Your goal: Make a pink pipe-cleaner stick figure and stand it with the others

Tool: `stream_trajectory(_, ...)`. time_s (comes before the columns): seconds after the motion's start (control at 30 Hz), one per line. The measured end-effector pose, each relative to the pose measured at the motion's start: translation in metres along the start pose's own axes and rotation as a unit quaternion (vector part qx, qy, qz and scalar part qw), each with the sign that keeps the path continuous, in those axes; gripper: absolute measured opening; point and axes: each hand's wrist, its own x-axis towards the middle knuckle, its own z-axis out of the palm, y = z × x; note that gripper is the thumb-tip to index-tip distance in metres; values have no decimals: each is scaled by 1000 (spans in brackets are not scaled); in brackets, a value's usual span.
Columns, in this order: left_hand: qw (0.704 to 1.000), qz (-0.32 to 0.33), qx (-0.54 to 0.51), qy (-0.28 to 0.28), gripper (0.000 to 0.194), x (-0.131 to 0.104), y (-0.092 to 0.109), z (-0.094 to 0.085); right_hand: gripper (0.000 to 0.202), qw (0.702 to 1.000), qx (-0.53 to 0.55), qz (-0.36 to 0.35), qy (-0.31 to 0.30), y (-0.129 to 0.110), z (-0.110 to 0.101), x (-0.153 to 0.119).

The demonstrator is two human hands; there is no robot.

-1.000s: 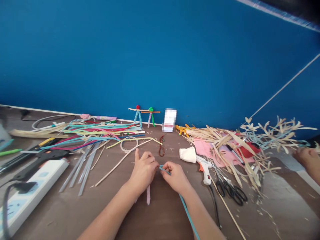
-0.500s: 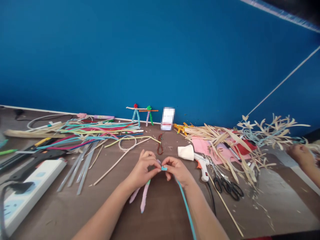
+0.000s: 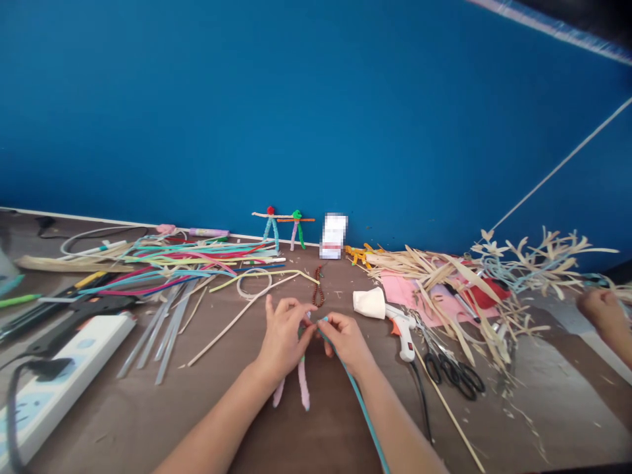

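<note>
My left hand (image 3: 286, 336) is closed around the upper part of a small pipe-cleaner figure, whose pink legs (image 3: 304, 388) hang below the fingers. Beside it, my right hand (image 3: 345, 339) pinches a light blue pipe cleaner (image 3: 364, 408), which trails down past the right wrist toward the bottom edge. The fingertips of both hands almost meet. Against the blue wall stand two finished-looking figures, one with a red head (image 3: 270, 210) and one with a green head (image 3: 297, 214).
Colourful pipe cleaners (image 3: 187, 253) and a white power strip (image 3: 69, 382) lie left. To the right are a glue gun (image 3: 405, 332), black-handled scissors (image 3: 454, 375), a paper cup (image 3: 369, 303) and dried strips (image 3: 444, 270). Another person's hand (image 3: 602, 313) shows at the far right.
The pink legs have swung right and hang more upright. My left hand has turned, its fingers now higher around the figure. The blue piece between my fingertips is less visible.
</note>
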Motion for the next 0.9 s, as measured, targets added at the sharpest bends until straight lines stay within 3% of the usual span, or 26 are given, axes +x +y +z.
stream_trajectory(0.23,1000,6,-3,22,38,1,5,-2,26,997,41,-9,68,-2,1,1)
stream_trajectory(0.3,997,-22,-30,61,39,2,3,-4,28,993,49,-16,103,-2,-3,1)
stream_trajectory(0.37,991,-78,-62,89,28,2,0,-4,29,988,56,-29,139,-3,-7,2)
stream_trajectory(0.43,982,-156,-94,51,28,2,-3,-4,29,982,67,-51,167,-5,-10,2)
stream_trajectory(0.5,962,-232,-140,-43,43,1,-3,-2,28,977,78,-73,185,-7,-11,2)
stream_trajectory(0.6,881,-335,-289,-167,54,2,4,2,25,973,82,-97,191,-10,-11,1)
stream_trajectory(0.67,785,-396,-433,-197,54,3,11,4,23,974,78,-105,182,-10,-10,0)
stream_trajectory(0.73,674,-432,-567,-193,44,3,15,6,22,977,70,-111,166,-10,-8,-1)
stream_trajectory(0.8,587,-442,-656,-168,28,2,15,9,20,980,64,-118,147,-9,-7,-1)
stream_trajectory(0.83,558,-444,-684,-154,22,1,14,10,19,981,61,-123,138,-8,-6,-1)
stream_trajectory(0.9,526,-448,-712,-121,17,0,11,12,18,981,59,-132,125,-8,-4,0)
